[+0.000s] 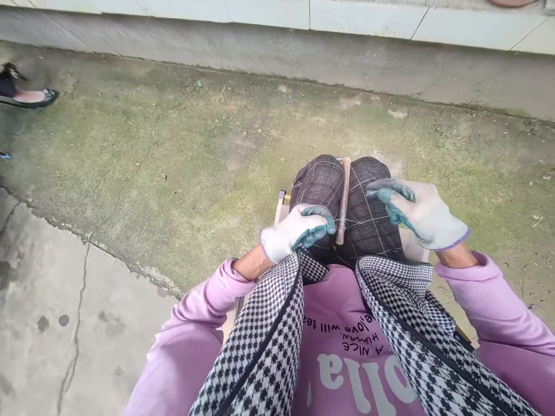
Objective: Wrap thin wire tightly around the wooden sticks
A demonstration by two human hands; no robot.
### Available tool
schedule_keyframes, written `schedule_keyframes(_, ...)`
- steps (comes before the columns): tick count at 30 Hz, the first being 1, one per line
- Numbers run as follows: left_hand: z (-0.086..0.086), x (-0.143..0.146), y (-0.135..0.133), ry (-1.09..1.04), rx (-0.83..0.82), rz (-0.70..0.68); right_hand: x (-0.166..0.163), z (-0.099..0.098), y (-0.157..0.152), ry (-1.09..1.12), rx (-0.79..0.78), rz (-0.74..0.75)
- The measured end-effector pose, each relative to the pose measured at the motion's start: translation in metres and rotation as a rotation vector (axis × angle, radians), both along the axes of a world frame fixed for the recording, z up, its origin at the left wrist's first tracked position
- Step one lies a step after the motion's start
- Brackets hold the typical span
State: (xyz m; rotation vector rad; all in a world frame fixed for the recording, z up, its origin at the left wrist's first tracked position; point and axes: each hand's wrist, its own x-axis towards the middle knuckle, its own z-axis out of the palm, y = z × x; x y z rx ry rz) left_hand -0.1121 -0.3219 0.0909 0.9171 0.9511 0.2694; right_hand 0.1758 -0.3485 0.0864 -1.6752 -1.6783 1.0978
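Observation:
I sit with a thin rusty metal rod [344, 196] lying along my lap between my knees. My left hand [297, 231], in a white glove with teal fingertips, is closed and pinches a fine wire [353, 222] right beside the rod's near end. My right hand [414, 211], gloved the same way, hovers over my right thigh with fingers curled and partly spread; the wire seems to run toward it. Wire is wrapped around the rod near my left fingers.
I wear dark checked trousers [368, 219], a pink sweatshirt and a houndstooth vest. Pale seat edges [281, 211] show under my legs. Mossy cracked concrete lies ahead, a low wall [303, 46] beyond it. Another person's shoe [28, 97] is at far left.

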Motion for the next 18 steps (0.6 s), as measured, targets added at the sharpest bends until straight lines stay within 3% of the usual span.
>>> schedule_keyframes(3,0.004,-0.003,-0.006,0.093,0.195,-0.104,-0.009,-0.021,0.012,-0.313,-0.107,0.01)
schedule_keyframes(6,-0.003,-0.003,-0.018,0.104,0.338,-0.221,-0.042,-0.039,0.026,-0.561,-0.174,0.067)
schedule_keyframes(11,-0.014,-0.005,-0.029,0.109,0.37,-0.315,-0.084,-0.047,0.043,-0.654,-0.234,0.002)
schedule_keyframes(15,-0.01,-0.01,-0.029,0.112,0.383,-0.263,-0.063,-0.043,0.071,-0.671,-0.103,-0.051)
schedule_keyframes(18,-0.014,-0.011,-0.031,0.111,0.364,-0.239,-0.037,-0.048,0.109,-0.67,0.035,0.048)
